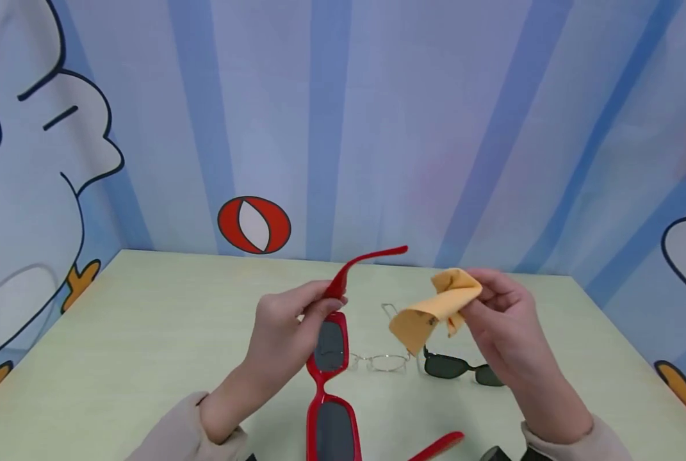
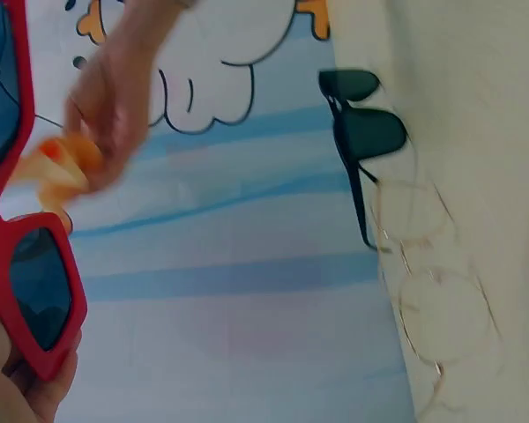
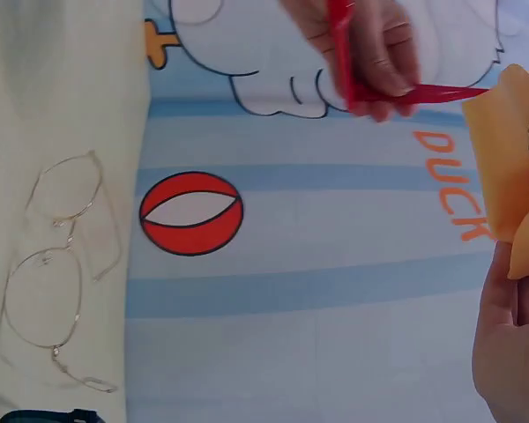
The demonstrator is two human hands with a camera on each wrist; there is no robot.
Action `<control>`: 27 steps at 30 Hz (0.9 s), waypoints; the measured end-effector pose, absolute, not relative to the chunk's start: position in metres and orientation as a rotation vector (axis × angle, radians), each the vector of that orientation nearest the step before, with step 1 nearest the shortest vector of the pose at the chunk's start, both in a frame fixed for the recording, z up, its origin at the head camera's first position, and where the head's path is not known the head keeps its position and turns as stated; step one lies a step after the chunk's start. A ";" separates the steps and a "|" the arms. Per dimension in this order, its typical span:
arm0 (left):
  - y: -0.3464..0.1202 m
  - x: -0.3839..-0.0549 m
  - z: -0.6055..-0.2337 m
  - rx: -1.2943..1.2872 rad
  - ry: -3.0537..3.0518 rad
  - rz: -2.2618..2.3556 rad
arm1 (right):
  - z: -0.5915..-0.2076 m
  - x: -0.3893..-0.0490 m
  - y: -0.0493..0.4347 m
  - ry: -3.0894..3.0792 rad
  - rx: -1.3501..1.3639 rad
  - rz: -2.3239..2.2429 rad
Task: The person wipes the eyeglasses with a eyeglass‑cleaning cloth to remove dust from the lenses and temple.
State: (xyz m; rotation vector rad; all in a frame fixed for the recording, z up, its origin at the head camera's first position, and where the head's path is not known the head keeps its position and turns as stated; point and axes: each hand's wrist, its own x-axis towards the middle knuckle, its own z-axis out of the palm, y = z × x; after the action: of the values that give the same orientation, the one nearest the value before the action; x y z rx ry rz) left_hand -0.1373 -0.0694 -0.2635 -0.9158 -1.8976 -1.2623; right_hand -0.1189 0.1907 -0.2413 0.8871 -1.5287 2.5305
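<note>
Red-framed sunglasses (image 1: 321, 384) with dark lenses hang in the air, both temples unfolded. My left hand (image 1: 287, 339) pinches them at the corner where frame and temple meet, thumb and fingers on the red plastic. To the right, my right hand (image 1: 510, 326) holds a crumpled orange-yellow cloth (image 1: 437, 307) between thumb and fingers, apart from the sunglasses in the head view. Small dark print shows on the cloth (image 3: 511, 159) in the right wrist view. The left wrist view shows the red frame (image 2: 75, 291) close up, with the other hand and cloth blurred.
Thin wire-rimmed eyeglasses (image 1: 387, 363) lie on the pale table (image 1: 175, 333) beyond the hands. Beside them, partly behind the right hand, are black sunglasses (image 1: 446, 366). A blue striped backdrop (image 1: 377, 128) with cartoon figures stands behind the table and along its sides.
</note>
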 end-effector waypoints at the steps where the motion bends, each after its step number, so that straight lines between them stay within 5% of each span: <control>1: -0.066 -0.135 -0.263 -0.928 -1.911 -1.308 | -0.243 -0.122 0.186 -1.599 0.830 2.481; 6: -0.049 -0.128 -0.261 -0.981 -1.983 -1.427 | -0.246 -0.128 0.155 -1.818 0.663 2.321; 15: -0.039 -0.127 -0.261 -0.993 -2.063 -1.433 | -0.246 -0.124 0.133 -2.003 0.929 2.164; 27: -0.036 -0.130 -0.274 -1.077 -2.061 -1.368 | -0.240 -0.117 0.126 -1.961 0.545 2.179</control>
State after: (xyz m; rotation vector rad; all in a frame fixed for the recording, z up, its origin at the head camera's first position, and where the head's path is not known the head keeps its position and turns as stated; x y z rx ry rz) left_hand -0.1301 -0.0360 -0.2739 -1.0767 -2.0609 -1.3677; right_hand -0.1166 0.1256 -0.2396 0.5452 -1.9609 2.1794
